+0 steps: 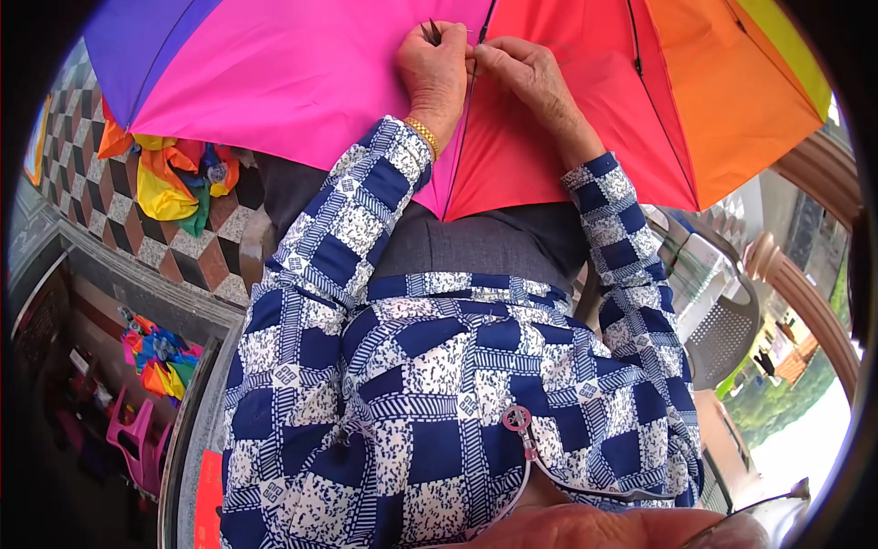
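An open rainbow umbrella [302, 87] lies over my lap, showing its underside with purple, pink, red, orange and yellow panels and thin dark ribs. My left hand [436, 73], a gold band at its wrist, is closed with the two dark pointed tips of thread snips [431, 34] sticking up out of it. Close by on the right, my right hand [529, 78] pinches thumb and forefinger together at the dark rib [469, 114] between the pink and red panels. What sits between those fingertips is too small to make out. Both hands' fingertips nearly meet there.
A heap of multicoloured cloth [174, 183] lies on the patterned tile floor [110, 197] at left. Beyond a doorway, more colourful cloth [160, 357] is near a pink plastic chair [137, 435]. At right stand a grey perforated chair [722, 339] and a brown railing [805, 293].
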Demonstrator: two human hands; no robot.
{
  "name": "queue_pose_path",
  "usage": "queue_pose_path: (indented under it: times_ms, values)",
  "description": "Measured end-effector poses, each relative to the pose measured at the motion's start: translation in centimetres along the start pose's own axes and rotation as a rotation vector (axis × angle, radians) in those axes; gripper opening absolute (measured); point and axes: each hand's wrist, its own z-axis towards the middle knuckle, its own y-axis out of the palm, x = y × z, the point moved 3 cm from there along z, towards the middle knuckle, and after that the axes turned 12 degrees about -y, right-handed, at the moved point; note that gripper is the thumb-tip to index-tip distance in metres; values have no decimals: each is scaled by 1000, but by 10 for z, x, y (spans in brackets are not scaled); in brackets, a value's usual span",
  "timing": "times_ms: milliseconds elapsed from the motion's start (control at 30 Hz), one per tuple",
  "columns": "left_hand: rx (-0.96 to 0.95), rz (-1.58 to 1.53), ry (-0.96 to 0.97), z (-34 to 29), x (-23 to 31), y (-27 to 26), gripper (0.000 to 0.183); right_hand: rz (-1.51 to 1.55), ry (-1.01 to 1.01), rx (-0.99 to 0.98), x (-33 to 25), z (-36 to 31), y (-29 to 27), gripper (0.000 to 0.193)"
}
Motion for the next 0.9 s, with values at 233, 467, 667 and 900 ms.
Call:
queue_pose_path:
  times_ms: [233,467,667,900]
  values:
    - [-8,-7,70,-4,-2,5,10,54,24,229,10,2,8,21]
    - [-27,-68,24,-6,-2,6,10,82,-8,264,17,-3,7,19]
    - [15,22,79,-2,-6,7,10,76,-21,288,18,-3,9,18]
    - [20,-81,-2,-5,-5,9,11,90,15,288,16,-4,7,18]
